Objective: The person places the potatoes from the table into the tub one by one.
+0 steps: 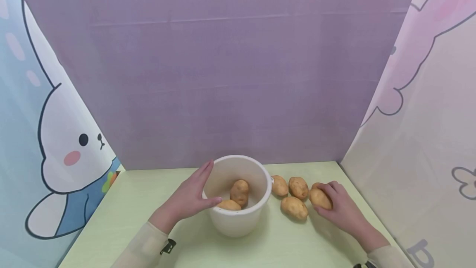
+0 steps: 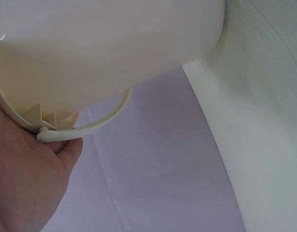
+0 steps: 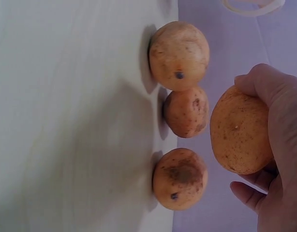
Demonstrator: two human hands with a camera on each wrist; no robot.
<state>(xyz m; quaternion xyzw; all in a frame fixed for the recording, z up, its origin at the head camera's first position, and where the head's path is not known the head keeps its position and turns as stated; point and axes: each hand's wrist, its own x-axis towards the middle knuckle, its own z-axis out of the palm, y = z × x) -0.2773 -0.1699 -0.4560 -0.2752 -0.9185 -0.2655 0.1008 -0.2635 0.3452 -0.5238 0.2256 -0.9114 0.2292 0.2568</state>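
A white bucket [image 1: 238, 224] stands upright on the table, with two potatoes [image 1: 239, 193] visible inside. My left hand [image 1: 189, 195] touches its left rim, fingers and thumb spread and fairly straight, the thumb over the front edge. The left wrist view shows this hand [image 2: 30, 176] beside the bucket's handle [image 2: 90, 129]. To the bucket's right, my right hand [image 1: 340, 208] grips a potato [image 1: 320, 199], which the right wrist view shows raised off the table. Three potatoes [image 1: 294, 208] lie between the bucket and that hand; another [image 1: 316, 185] is mostly hidden behind the held one.
The pale green table [image 1: 178, 243] meets a purple backdrop [image 1: 238, 86] behind the bucket. Printed panels rise on both sides, with a cartoon rabbit [image 1: 74, 148] on the left one and pink drawings on the right panel [image 1: 427, 135].
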